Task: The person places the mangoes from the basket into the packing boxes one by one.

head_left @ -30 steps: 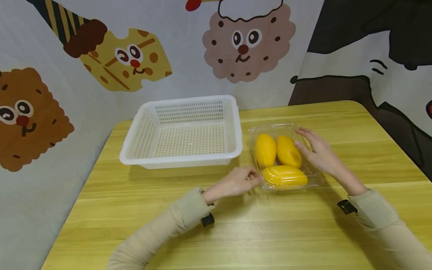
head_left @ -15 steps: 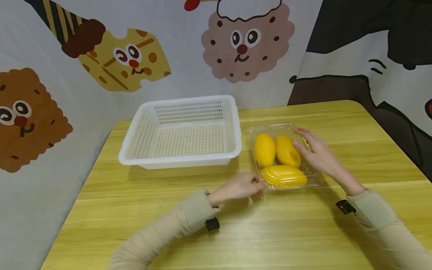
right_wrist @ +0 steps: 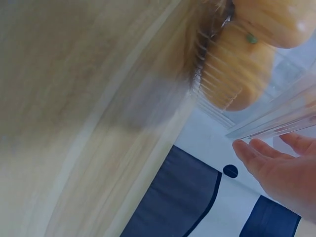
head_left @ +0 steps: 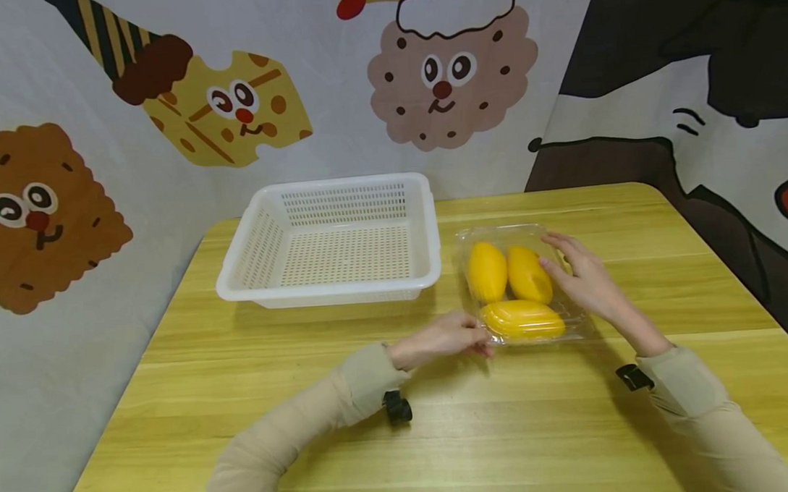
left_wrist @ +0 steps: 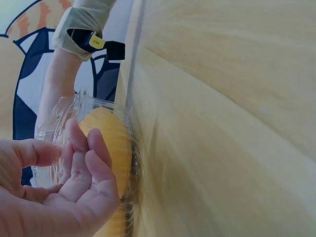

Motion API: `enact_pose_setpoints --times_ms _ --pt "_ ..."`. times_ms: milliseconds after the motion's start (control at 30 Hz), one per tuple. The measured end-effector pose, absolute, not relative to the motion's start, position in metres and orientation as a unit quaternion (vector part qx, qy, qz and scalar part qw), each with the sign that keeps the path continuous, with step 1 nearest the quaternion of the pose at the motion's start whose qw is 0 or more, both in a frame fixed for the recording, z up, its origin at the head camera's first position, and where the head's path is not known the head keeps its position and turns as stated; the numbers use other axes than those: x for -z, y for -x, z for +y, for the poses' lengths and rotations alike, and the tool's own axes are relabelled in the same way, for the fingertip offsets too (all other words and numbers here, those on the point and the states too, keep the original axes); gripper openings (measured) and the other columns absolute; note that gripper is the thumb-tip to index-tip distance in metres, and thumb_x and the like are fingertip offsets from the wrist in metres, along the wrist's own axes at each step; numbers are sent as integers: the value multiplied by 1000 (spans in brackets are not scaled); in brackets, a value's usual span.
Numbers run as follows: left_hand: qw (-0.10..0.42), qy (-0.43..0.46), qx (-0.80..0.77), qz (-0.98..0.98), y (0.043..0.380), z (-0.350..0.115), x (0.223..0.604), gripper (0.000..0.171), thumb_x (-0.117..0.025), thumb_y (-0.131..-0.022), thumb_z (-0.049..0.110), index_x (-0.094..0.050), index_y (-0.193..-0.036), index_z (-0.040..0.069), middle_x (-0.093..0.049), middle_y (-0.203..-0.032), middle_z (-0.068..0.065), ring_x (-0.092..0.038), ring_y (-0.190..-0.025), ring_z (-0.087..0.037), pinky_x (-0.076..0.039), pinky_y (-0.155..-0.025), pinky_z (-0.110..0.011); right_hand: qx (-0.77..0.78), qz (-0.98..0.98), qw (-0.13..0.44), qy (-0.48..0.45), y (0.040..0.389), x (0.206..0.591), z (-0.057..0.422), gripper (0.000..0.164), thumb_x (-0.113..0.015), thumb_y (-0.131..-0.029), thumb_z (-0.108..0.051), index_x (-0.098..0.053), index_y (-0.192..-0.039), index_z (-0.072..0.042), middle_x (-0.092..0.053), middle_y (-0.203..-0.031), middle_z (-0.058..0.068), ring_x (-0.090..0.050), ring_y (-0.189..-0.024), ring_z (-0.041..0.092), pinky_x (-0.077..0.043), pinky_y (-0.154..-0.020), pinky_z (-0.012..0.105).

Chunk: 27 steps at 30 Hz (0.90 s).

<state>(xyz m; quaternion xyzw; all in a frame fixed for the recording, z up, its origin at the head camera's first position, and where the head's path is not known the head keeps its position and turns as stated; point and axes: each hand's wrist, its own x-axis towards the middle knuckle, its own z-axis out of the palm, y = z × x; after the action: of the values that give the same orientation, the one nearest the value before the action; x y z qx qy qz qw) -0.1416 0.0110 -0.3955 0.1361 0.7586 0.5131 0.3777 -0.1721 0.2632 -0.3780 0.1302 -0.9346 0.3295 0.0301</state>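
Observation:
A clear plastic clamshell box (head_left: pixel 576 326) lies on the table, its lid over three yellow mangoes. Two mangoes, a left one (head_left: pixel 487 273) and a right one (head_left: pixel 528 276), lie side by side at the back; the third mango (head_left: pixel 523 320) lies crosswise in front. My left hand (head_left: pixel 446 338) is at the box's front left corner, fingers curled, thumb and forefinger pinching at its edge; the exact contact is partly hidden in the left wrist view. My right hand (head_left: pixel 584 279) rests along the box's right side with fingers loosely extended, fingertips touching the plastic in the right wrist view.
A white slotted plastic basket (head_left: pixel 330 288) stands left of the box, with nothing in it. Both stand on a wooden table (head_left: pixel 505 430). A cloth backdrop (head_left: pixel 338 146) with cartoon figures hangs behind the table's far edge.
My left hand has moved right and slightly toward the front along the box's corner. The box with the mangoes has shifted slightly right. My right hand stays at its side.

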Motion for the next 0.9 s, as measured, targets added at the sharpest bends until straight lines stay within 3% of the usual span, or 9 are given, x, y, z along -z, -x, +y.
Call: enact_pose_setpoints --times_ms 100,333,500,633,733,900 --pt "387 -143 -494 765 143 16 396 21 -53 -95 15 -67 -101 0 -72 -96 -12 -68 -90 -18 -53 -85 -24 -330 -935 33 -128 171 376 266 54 -43 -101 -30 -36 -142 5 -31 -147 30 -34 -130 50 -34 -99 66" --pt "409 -164 -494 750 146 31 399 22 -51 -96 13 -65 -104 -2 -71 -97 -14 -66 -88 -19 -51 -80 -21 -328 -939 38 -100 168 375 274 53 -41 -102 -30 -37 -141 5 -36 -142 33 -37 -126 52 -36 -96 66" --pt "408 -177 -529 723 145 37 405 25 -47 -97 6 -61 -108 -11 -67 -105 -29 -65 -85 -25 -52 -69 -20 -316 -945 40 -77 165 375 275 53 -39 -102 -32 -38 -141 5 -39 -140 34 -40 -122 52 -39 -92 64" --pt "432 -163 -543 702 147 38 408 26 -47 -97 7 -60 -109 -12 -66 -106 -30 -61 -74 -15 -50 -62 -19 -312 -946 41 -73 165 375 275 54 -39 -102 -33 -38 -141 5 -40 -139 34 -41 -121 52 -40 -92 64" --pt "457 -156 -536 692 150 34 407 27 -48 -98 12 -59 -111 -9 -66 -108 -27 -64 -77 -18 -53 -64 -23 -313 -946 40 -70 165 375 275 54 -39 -102 -33 -38 -141 4 -39 -139 34 -40 -122 52 -40 -93 63" --pt "463 -159 -498 716 157 25 397 34 -46 -100 26 -56 -115 -3 -65 -115 -23 -66 -101 -30 -56 -81 -34 -313 -946 42 -72 165 376 275 54 -39 -102 -32 -38 -141 4 -39 -139 34 -41 -121 51 -40 -92 63"
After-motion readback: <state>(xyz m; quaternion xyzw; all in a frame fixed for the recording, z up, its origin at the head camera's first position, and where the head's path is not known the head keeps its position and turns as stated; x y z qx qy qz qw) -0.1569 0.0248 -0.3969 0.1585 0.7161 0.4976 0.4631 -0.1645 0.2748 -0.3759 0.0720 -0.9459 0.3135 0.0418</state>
